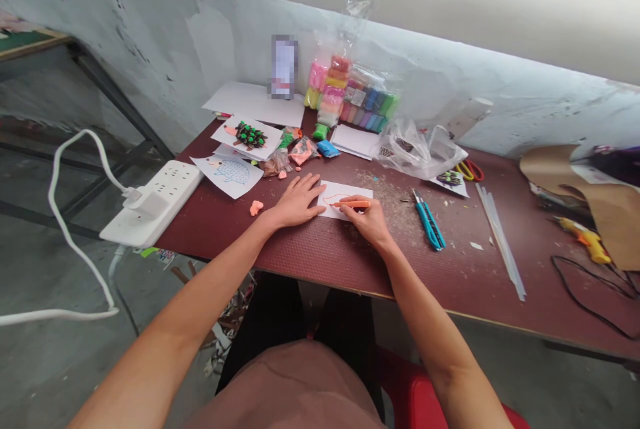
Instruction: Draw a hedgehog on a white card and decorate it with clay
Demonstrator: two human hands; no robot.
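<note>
My right hand point(367, 217) is closed around an orange pen point(356, 204), its tip on a small white sheet point(345, 190). A thin orange curved line shows on that sheet. My left hand point(299, 200) lies flat with its fingers spread, fingertips at the sheet's left edge. Left of it sits a lump of peach clay point(256, 208). Farther left is a paper with a blue hedgehog drawing point(233, 172), and behind that a card with a green and brown clay hedgehog point(251, 136).
Bagged coloured clay point(334, 92) stands by the wall. A teal cutter point(429, 221), glue sticks point(500, 239), scissors point(470, 170) and a yellow glue gun point(585, 239) lie to the right. At the left edge sits a white power strip point(155, 206). Crumbs surround the cutter.
</note>
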